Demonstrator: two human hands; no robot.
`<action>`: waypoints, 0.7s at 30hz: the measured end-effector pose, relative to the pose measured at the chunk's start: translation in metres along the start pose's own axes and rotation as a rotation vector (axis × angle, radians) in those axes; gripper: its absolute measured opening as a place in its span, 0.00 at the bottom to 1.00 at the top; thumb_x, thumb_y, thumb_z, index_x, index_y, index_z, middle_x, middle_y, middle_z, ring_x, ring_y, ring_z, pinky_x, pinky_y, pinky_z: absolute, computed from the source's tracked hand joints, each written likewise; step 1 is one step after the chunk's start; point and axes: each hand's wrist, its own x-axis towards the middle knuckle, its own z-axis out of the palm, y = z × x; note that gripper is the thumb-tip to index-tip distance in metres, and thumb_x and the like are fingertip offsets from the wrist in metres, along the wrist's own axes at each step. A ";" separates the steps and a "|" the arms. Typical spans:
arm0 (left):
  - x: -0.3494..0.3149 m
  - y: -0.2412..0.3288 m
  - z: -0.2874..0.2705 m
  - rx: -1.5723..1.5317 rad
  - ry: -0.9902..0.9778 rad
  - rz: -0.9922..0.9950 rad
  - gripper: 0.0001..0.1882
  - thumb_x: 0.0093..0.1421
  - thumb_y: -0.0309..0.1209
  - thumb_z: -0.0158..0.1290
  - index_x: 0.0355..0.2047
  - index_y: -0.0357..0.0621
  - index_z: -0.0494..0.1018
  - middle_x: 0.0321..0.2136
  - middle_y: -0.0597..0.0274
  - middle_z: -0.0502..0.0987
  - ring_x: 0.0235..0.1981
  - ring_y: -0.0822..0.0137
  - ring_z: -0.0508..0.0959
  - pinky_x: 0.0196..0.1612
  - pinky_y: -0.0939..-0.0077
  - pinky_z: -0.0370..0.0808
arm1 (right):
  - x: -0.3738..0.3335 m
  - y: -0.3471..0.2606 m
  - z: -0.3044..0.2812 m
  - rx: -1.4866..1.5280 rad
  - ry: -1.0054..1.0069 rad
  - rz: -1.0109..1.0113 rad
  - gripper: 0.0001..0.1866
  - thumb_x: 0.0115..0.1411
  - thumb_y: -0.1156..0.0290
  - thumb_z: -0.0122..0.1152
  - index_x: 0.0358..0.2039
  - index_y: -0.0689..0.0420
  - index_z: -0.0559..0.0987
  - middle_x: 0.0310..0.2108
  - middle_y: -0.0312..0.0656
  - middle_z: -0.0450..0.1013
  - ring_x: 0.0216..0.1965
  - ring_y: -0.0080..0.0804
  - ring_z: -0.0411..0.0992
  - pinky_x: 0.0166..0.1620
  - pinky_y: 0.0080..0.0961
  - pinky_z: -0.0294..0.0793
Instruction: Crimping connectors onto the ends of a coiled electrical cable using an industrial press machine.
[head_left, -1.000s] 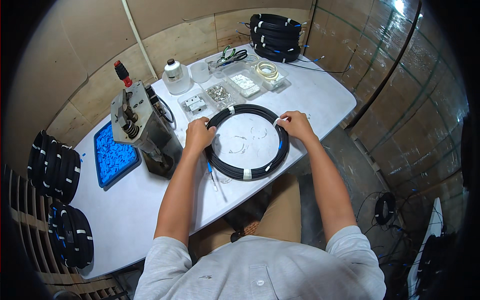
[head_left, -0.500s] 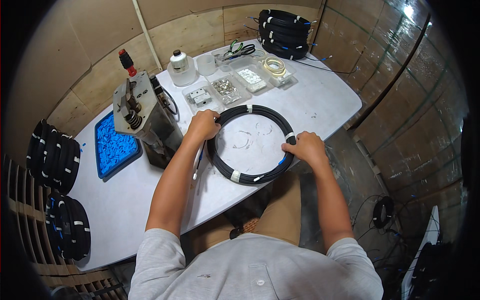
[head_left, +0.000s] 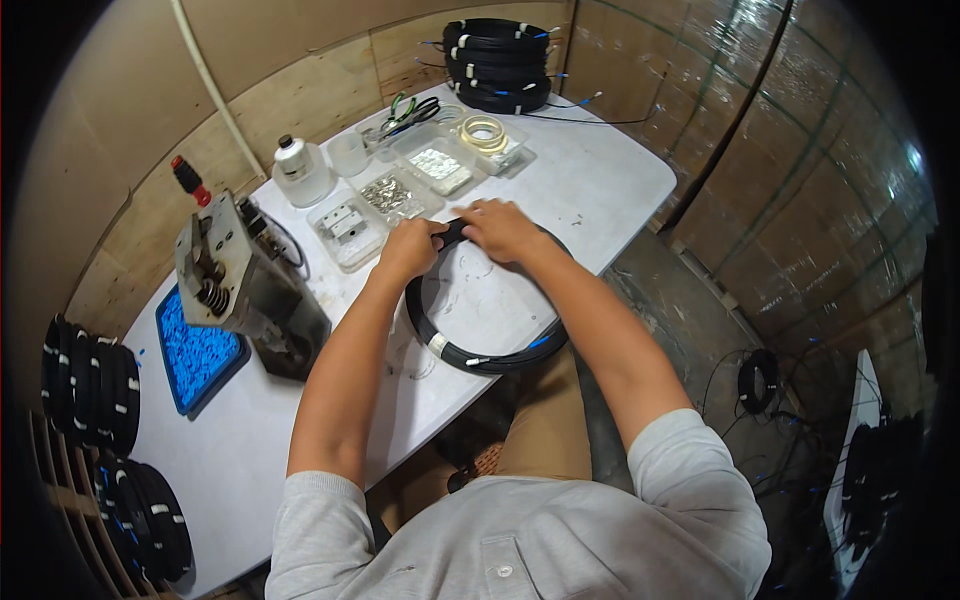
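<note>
A black cable coil, bound with white tape, lies flat at the table's near edge and overhangs it slightly. My left hand is closed around its far left side. Close beside it, my right hand rests over the far side of the ring, fingers bent onto the cable; its fingertips are partly hidden. A white-tipped cable end and a short blue piece show along the near side of the ring. My right forearm covers part of the coil's right side.
A metal press with a red-handled screwdriver stands left, beside a tray of blue pieces. Clear boxes of small parts, a white bottle and pliers sit behind. Coil stacks stand at the back and left.
My right hand has moved from the coil's right side to its far side, next to my left. The loose cable end that hung by my left hand no longer shows. The view has shifted.
</note>
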 end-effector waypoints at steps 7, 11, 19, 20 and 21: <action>0.004 -0.003 0.005 0.029 0.037 -0.003 0.17 0.56 0.28 0.62 0.48 0.50 0.84 0.37 0.45 0.85 0.39 0.47 0.85 0.48 0.57 0.80 | -0.020 0.017 -0.011 0.029 -0.113 0.074 0.23 0.71 0.67 0.50 0.66 0.45 0.69 0.50 0.44 0.75 0.54 0.46 0.73 0.56 0.45 0.72; 0.009 -0.012 0.007 0.027 0.056 0.013 0.18 0.56 0.27 0.62 0.48 0.49 0.84 0.37 0.45 0.85 0.39 0.48 0.85 0.47 0.56 0.80 | -0.072 0.021 -0.024 0.041 -0.034 0.291 0.25 0.66 0.76 0.50 0.64 0.58 0.69 0.48 0.52 0.76 0.51 0.52 0.74 0.53 0.46 0.76; 0.020 -0.007 0.007 0.070 0.048 0.056 0.18 0.56 0.27 0.62 0.49 0.48 0.83 0.36 0.45 0.85 0.38 0.47 0.85 0.45 0.57 0.80 | -0.147 -0.019 -0.076 0.273 -0.201 0.761 0.23 0.69 0.66 0.51 0.57 0.71 0.69 0.48 0.67 0.73 0.50 0.63 0.76 0.54 0.51 0.77; 0.021 -0.008 0.008 0.069 0.045 0.051 0.18 0.56 0.27 0.62 0.49 0.48 0.83 0.36 0.45 0.85 0.38 0.47 0.85 0.45 0.57 0.80 | -0.148 -0.018 -0.072 0.240 -0.152 0.756 0.22 0.70 0.65 0.50 0.57 0.70 0.70 0.49 0.67 0.72 0.50 0.64 0.75 0.55 0.52 0.76; 0.021 -0.010 0.008 0.034 0.038 0.062 0.18 0.57 0.28 0.62 0.49 0.49 0.83 0.37 0.44 0.85 0.39 0.46 0.85 0.47 0.56 0.80 | -0.148 -0.017 -0.069 0.209 -0.102 0.746 0.22 0.72 0.63 0.50 0.56 0.69 0.70 0.51 0.67 0.72 0.51 0.66 0.75 0.56 0.52 0.75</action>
